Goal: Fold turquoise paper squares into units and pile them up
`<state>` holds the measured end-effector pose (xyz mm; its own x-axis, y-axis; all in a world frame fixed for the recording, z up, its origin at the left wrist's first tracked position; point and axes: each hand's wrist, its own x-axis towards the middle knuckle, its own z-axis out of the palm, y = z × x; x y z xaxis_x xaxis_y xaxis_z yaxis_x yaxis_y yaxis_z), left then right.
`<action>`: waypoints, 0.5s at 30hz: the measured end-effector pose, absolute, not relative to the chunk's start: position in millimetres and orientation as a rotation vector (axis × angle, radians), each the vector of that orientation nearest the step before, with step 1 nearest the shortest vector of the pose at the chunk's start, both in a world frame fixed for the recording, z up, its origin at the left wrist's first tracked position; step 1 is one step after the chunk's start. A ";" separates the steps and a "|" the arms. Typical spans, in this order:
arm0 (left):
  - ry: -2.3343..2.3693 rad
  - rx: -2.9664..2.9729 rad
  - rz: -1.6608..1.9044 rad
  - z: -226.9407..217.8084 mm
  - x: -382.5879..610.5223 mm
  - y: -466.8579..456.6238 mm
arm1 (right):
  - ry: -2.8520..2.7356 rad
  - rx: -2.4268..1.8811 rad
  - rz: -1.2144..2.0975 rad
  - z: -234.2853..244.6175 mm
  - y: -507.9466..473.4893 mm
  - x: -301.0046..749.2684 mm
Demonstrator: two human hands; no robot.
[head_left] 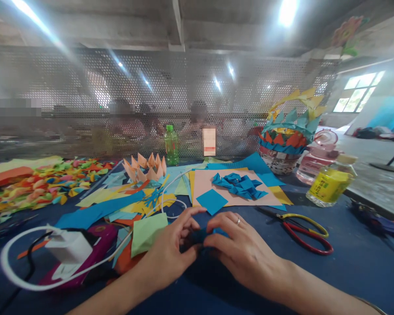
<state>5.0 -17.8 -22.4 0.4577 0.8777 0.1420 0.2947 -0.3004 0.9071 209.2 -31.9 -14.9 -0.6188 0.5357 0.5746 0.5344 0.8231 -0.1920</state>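
Observation:
My left hand (pixel 170 249) and my right hand (pixel 241 249) meet over the dark blue table (pixel 347 271), both pinched on a small folded blue paper piece (pixel 201 236) between the fingertips. A ring shows on my right hand. Just beyond lies a flat blue paper square (pixel 211 201). Behind it, a pile of folded blue paper pieces (pixel 239 183) rests on a pink sheet (pixel 203 183).
Red-and-yellow scissors (pixel 306 229) lie to the right. A white charger (pixel 68 247) with its cable sits at left by a green sheet (pixel 147 232). Colourful paper scraps (pixel 42 181), an orange paper crown (pixel 146 168), a green bottle (pixel 171 146), a paper basket (pixel 287 142) and a yellow-labelled jar (pixel 329 183) stand behind.

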 end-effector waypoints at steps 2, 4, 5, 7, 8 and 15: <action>1.028 1.848 0.845 -22.1 4.5 -17.0 | -2.385 -0.725 -0.024 -14.7 -32.7 209.4; 1.057 1.857 0.846 -21.2 4.2 -16.6 | -2.399 -0.702 -0.057 -14.0 -31.7 210.7; 1.067 1.864 0.842 -21.0 4.2 -16.5 | -2.403 -0.698 -0.075 -13.6 -30.7 211.6; 1.076 1.889 0.834 -21.2 4.2 -16.7 | -2.406 -0.693 -0.091 -13.3 -28.5 213.4; 1.079 1.918 0.832 -21.7 4.1 -16.8 | -2.408 -0.697 -0.087 -13.5 -27.6 214.2; 1.173 2.430 0.855 -26.0 1.3 -19.4 | -2.440 -0.719 0.010 -21.4 -23.8 216.1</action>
